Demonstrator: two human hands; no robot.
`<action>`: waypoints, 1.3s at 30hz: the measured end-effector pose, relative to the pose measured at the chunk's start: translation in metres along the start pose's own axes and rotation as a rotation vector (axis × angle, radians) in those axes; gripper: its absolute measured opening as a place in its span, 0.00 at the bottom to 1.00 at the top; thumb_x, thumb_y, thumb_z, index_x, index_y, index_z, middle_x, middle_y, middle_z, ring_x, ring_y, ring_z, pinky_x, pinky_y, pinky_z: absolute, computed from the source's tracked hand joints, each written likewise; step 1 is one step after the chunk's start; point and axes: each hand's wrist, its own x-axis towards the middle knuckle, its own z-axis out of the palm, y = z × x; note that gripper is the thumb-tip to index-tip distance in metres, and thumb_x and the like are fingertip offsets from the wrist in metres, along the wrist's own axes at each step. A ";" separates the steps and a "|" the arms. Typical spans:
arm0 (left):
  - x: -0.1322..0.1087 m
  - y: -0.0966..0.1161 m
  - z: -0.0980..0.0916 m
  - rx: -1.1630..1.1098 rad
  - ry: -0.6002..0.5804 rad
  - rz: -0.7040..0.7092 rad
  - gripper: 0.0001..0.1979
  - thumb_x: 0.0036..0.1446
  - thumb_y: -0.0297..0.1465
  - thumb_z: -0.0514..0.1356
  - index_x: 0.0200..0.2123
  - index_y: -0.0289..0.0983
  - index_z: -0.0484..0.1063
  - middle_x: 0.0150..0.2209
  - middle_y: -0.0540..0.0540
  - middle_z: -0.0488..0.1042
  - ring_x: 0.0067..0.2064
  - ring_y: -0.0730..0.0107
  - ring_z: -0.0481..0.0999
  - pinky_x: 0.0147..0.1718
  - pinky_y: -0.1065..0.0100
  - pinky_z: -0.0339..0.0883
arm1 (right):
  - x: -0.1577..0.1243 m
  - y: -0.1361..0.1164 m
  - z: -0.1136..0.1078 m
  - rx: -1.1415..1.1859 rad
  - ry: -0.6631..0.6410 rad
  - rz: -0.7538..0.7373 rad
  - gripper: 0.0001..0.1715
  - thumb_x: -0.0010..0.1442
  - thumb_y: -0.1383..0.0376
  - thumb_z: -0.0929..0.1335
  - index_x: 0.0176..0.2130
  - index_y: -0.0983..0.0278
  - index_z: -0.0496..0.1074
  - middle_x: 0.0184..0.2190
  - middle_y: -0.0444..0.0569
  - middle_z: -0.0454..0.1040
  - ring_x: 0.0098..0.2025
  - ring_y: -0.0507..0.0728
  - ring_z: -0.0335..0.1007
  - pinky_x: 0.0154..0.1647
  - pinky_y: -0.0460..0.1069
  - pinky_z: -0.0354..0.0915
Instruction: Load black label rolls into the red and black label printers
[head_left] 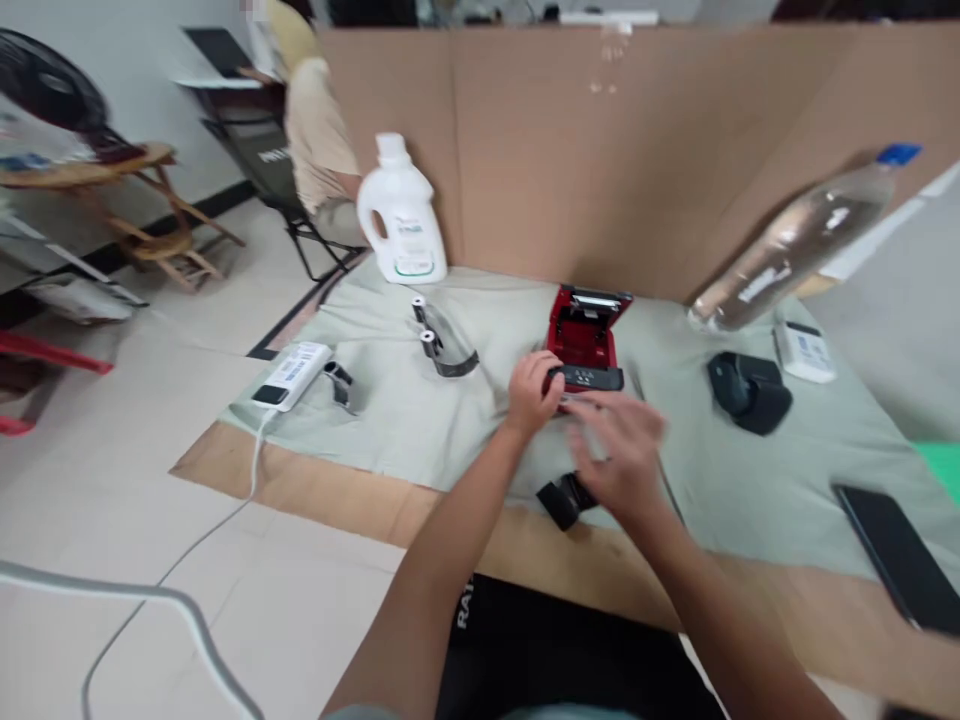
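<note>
A small red and black printer [585,345] with its lid raised sits on a grey-green cloth [420,420]. My left hand [531,392] rests curled against the printer's front left corner, gripping it. My right hand [619,455] hovers in front of the printer, smeared by motion, so its fingers do not show clearly. A small black object [561,498] lies on the cloth just under my right wrist.
A white jug [401,212] stands at the back left, a clear bottle [799,240] leans at the back right against a cardboard wall [600,150]. A power strip [292,375], black strap [446,345], black device [748,392], white remote [804,350] and dark phone [900,555] lie around. Another person sits behind.
</note>
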 end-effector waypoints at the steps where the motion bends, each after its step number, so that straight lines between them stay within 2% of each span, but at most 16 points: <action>1: 0.000 -0.001 -0.001 -0.009 0.006 0.001 0.13 0.69 0.36 0.48 0.45 0.37 0.70 0.47 0.40 0.74 0.53 0.60 0.73 0.55 0.55 0.68 | -0.023 0.011 -0.013 -0.074 0.182 0.086 0.13 0.64 0.63 0.66 0.48 0.58 0.76 0.49 0.56 0.76 0.54 0.68 0.69 0.58 0.65 0.57; 2: 0.001 -0.001 -0.001 -0.023 0.021 -0.003 0.14 0.69 0.37 0.48 0.45 0.37 0.70 0.47 0.40 0.74 0.52 0.60 0.73 0.55 0.55 0.68 | -0.045 0.021 -0.025 -0.115 0.274 0.157 0.13 0.65 0.63 0.66 0.48 0.58 0.76 0.47 0.56 0.76 0.52 0.67 0.70 0.56 0.64 0.59; 3: 0.001 -0.002 0.000 -0.037 0.034 -0.002 0.14 0.69 0.37 0.48 0.44 0.37 0.70 0.47 0.40 0.74 0.52 0.60 0.73 0.55 0.56 0.68 | -0.064 0.027 -0.034 -0.138 0.258 0.182 0.12 0.65 0.63 0.66 0.47 0.58 0.75 0.45 0.55 0.76 0.50 0.66 0.70 0.54 0.63 0.60; 4: 0.002 -0.002 0.000 -0.044 0.042 0.006 0.14 0.69 0.37 0.48 0.44 0.37 0.70 0.47 0.40 0.74 0.52 0.60 0.73 0.54 0.56 0.68 | -0.079 0.029 -0.039 -0.147 0.182 0.176 0.11 0.65 0.63 0.66 0.46 0.57 0.75 0.44 0.54 0.76 0.49 0.66 0.70 0.52 0.63 0.61; 6: 0.002 -0.002 0.001 -0.055 0.054 0.027 0.14 0.69 0.37 0.48 0.44 0.37 0.70 0.46 0.40 0.74 0.51 0.60 0.73 0.54 0.57 0.68 | -0.097 0.024 -0.035 -0.161 -0.074 0.106 0.09 0.64 0.62 0.67 0.44 0.56 0.75 0.43 0.53 0.76 0.47 0.66 0.70 0.48 0.62 0.62; 9: 0.002 0.000 -0.001 -0.045 0.056 0.043 0.14 0.70 0.37 0.48 0.44 0.37 0.70 0.46 0.39 0.74 0.51 0.60 0.73 0.54 0.57 0.67 | -0.096 0.002 -0.008 -0.230 -0.338 0.068 0.11 0.58 0.57 0.72 0.42 0.57 0.76 0.42 0.57 0.76 0.46 0.69 0.69 0.43 0.62 0.62; 12: 0.002 0.001 -0.004 -0.011 0.033 0.028 0.14 0.70 0.37 0.48 0.45 0.38 0.70 0.47 0.40 0.74 0.51 0.61 0.73 0.54 0.57 0.67 | -0.086 -0.011 0.014 -0.220 -0.407 0.121 0.08 0.57 0.63 0.71 0.39 0.58 0.76 0.40 0.59 0.77 0.45 0.70 0.70 0.42 0.62 0.64; 14: 0.001 0.001 -0.004 0.008 0.022 0.020 0.14 0.70 0.38 0.48 0.45 0.38 0.70 0.47 0.40 0.74 0.52 0.61 0.74 0.54 0.57 0.67 | -0.081 -0.010 0.014 -0.072 -0.390 0.186 0.10 0.58 0.66 0.69 0.42 0.59 0.76 0.41 0.57 0.78 0.44 0.68 0.72 0.44 0.62 0.66; 16: 0.001 0.000 -0.004 0.013 0.025 0.020 0.15 0.70 0.38 0.48 0.45 0.38 0.70 0.47 0.40 0.74 0.52 0.61 0.74 0.54 0.57 0.68 | -0.076 -0.003 0.003 0.182 -0.351 0.314 0.15 0.61 0.63 0.67 0.48 0.58 0.75 0.44 0.55 0.79 0.43 0.64 0.73 0.45 0.61 0.68; 18: 0.001 0.001 -0.003 0.008 0.041 0.022 0.15 0.70 0.38 0.47 0.44 0.38 0.70 0.47 0.40 0.75 0.52 0.61 0.74 0.53 0.57 0.68 | -0.069 0.006 -0.012 0.499 -0.284 0.484 0.18 0.63 0.58 0.66 0.51 0.58 0.74 0.43 0.52 0.79 0.38 0.60 0.74 0.41 0.57 0.70; 20: 0.000 0.001 -0.003 0.003 0.052 0.021 0.15 0.70 0.38 0.48 0.44 0.38 0.71 0.46 0.40 0.75 0.51 0.61 0.74 0.53 0.58 0.68 | -0.058 0.013 -0.028 0.792 -0.189 0.624 0.17 0.63 0.56 0.65 0.49 0.59 0.74 0.39 0.50 0.78 0.32 0.57 0.72 0.34 0.54 0.69; 23: 0.001 0.003 -0.004 -0.011 0.057 0.022 0.14 0.70 0.38 0.48 0.43 0.38 0.71 0.46 0.40 0.75 0.50 0.62 0.74 0.53 0.58 0.69 | -0.032 0.020 -0.050 1.052 -0.093 0.681 0.14 0.61 0.57 0.67 0.45 0.59 0.74 0.36 0.48 0.76 0.30 0.56 0.72 0.33 0.53 0.68; 30: 0.001 0.003 -0.003 -0.016 0.065 0.017 0.13 0.70 0.36 0.49 0.43 0.38 0.71 0.46 0.40 0.75 0.50 0.62 0.75 0.52 0.57 0.69 | 0.044 0.028 -0.086 1.045 -0.030 0.671 0.14 0.62 0.57 0.61 0.41 0.57 0.73 0.43 0.54 0.78 0.42 0.64 0.76 0.41 0.60 0.70; 34: -0.001 0.000 -0.001 -0.011 0.066 0.019 0.13 0.69 0.37 0.50 0.44 0.38 0.71 0.46 0.40 0.75 0.49 0.60 0.75 0.51 0.57 0.70 | 0.067 0.031 -0.082 1.062 -0.026 0.621 0.11 0.60 0.57 0.65 0.41 0.58 0.73 0.37 0.51 0.77 0.37 0.61 0.74 0.38 0.57 0.70; 37: -0.002 0.000 -0.001 0.009 0.086 0.006 0.13 0.68 0.38 0.51 0.45 0.37 0.71 0.44 0.39 0.75 0.49 0.58 0.75 0.49 0.56 0.71 | 0.071 0.034 -0.074 0.942 -0.097 0.486 0.19 0.56 0.56 0.72 0.47 0.58 0.73 0.40 0.50 0.77 0.36 0.58 0.73 0.33 0.52 0.67; 39: -0.001 0.002 -0.002 -0.002 0.083 -0.001 0.12 0.68 0.37 0.51 0.43 0.37 0.71 0.44 0.40 0.75 0.49 0.59 0.75 0.49 0.56 0.71 | 0.072 0.035 -0.069 0.803 -0.136 0.384 0.21 0.54 0.57 0.74 0.47 0.59 0.73 0.42 0.50 0.76 0.39 0.58 0.72 0.35 0.52 0.67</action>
